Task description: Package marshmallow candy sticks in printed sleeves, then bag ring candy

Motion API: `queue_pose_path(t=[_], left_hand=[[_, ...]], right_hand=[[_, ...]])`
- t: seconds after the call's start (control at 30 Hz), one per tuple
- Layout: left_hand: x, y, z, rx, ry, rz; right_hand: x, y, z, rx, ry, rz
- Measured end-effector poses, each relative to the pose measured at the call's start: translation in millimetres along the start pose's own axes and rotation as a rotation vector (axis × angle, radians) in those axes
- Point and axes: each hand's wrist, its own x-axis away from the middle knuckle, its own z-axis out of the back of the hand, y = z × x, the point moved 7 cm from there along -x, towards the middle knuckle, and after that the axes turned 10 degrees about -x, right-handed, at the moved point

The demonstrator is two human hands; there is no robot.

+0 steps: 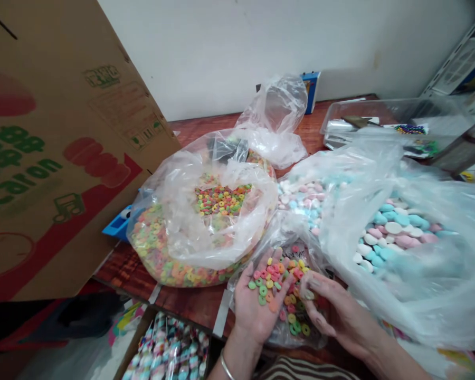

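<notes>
My left hand [259, 301] lies palm up over a small open plastic bag of ring candies [296, 322], holding a heap of pink, green and orange rings [266, 282]. My right hand [340, 314] sits just to its right, with the fingertips pinched on a small pale green ring [309, 294]. Beyond both hands, a large clear bag of multicoloured rings [178, 253] lies open. To the right, a large plastic bag of pastel blue, pink and white candies [396, 232] lies open, partly hidden by its own film.
A large printed cardboard box [63, 148] leans in at the left over the reddish wooden table [122, 269]. A clear plastic tray [380, 124] stands at the back right. Below the table edge, a box of wrapped sweets [166, 348] sits at the bottom.
</notes>
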Motion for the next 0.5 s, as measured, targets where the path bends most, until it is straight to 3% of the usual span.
queue_pose_path(t=[0.07, 0.23, 0.3, 0.4, 0.5], left_hand=[[-1, -2, -2.2, 0.014, -0.034, 0.010], [-3, -6, -4.8, 0.029, -0.080, 0.023], [-4, -2, -3.4, 0.031, -0.060, 0.010], [-5, 9, -0.5, 0.041, -0.005, -0.050], [-7, 12, -1.5, 0.027, 0.034, -0.064]], right_hand=[[-5, 5, -2, 0.014, 0.015, -0.003], [-13, 20, -17, -0.131, -0.148, -0.104], [-14, 16, -13, -0.059, -0.117, -0.055], [-12, -4, -10, 0.421, -0.025, 0.191], [-7, -19, -23, 1.003, 0.031, 0.451]])
